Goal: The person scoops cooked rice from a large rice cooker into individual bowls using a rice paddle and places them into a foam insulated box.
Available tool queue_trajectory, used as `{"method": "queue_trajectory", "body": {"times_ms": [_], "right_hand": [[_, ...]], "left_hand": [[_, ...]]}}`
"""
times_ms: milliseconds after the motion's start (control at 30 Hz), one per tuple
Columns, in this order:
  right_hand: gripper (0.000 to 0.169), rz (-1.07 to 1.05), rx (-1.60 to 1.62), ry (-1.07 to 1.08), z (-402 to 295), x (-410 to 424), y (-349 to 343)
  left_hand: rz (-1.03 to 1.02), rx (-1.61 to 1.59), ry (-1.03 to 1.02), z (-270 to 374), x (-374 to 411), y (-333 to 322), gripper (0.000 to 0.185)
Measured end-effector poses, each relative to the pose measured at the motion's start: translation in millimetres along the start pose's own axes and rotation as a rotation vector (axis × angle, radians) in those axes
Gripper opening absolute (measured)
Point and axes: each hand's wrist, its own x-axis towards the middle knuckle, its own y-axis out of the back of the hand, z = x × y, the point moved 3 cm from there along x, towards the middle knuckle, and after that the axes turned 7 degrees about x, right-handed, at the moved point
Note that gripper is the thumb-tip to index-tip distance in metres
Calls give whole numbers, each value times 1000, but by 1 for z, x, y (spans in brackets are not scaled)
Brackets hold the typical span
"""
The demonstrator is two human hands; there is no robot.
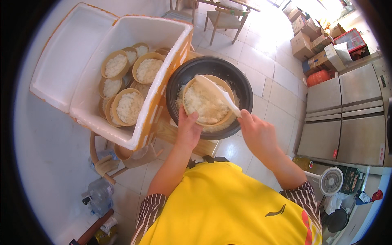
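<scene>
My left hand (189, 127) grips the near rim of a tan round bowl (186, 105) over a dark round rice pot (246, 88). White cooked rice (203, 102) fills much of this bowl. In my right hand (258, 130) is the handle of a white rice paddle (219, 92), its blade lying across the top of the bowl. More rice shows in the pot around the bowl. To the left, a white foam box (84, 88) with an orange outer side holds several tan bowls of rice (130, 107), some stacked on others.
The box's foam lid (72, 55) leans open at its left. A chair (139, 154) with a glove and a bowl stands below the box, near large plastic bottles (98, 196). Steel refrigerator doors (323, 131), cardboard boxes (301, 44) and a fan (331, 181) line the right.
</scene>
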Motion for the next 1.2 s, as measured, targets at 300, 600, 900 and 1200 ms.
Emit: {"method": "queue_trajectory", "body": {"times_ms": [300, 600, 900, 1200], "right_hand": [[11, 109, 245, -121, -2, 6, -3], [18, -151, 774, -320, -23, -2, -28], [27, -550, 1418, -718, -19, -17, -49], [24, -336, 1730, -841, 18, -24, -33]], "left_hand": [[-44, -47, -23, 9, -1, -7, 78], [-25, -35, -41, 10, -2, -1, 78], [-19, 147, -80, 2, -5, 19, 79], [-54, 24, -16, -1, -12, 42, 86]]}}
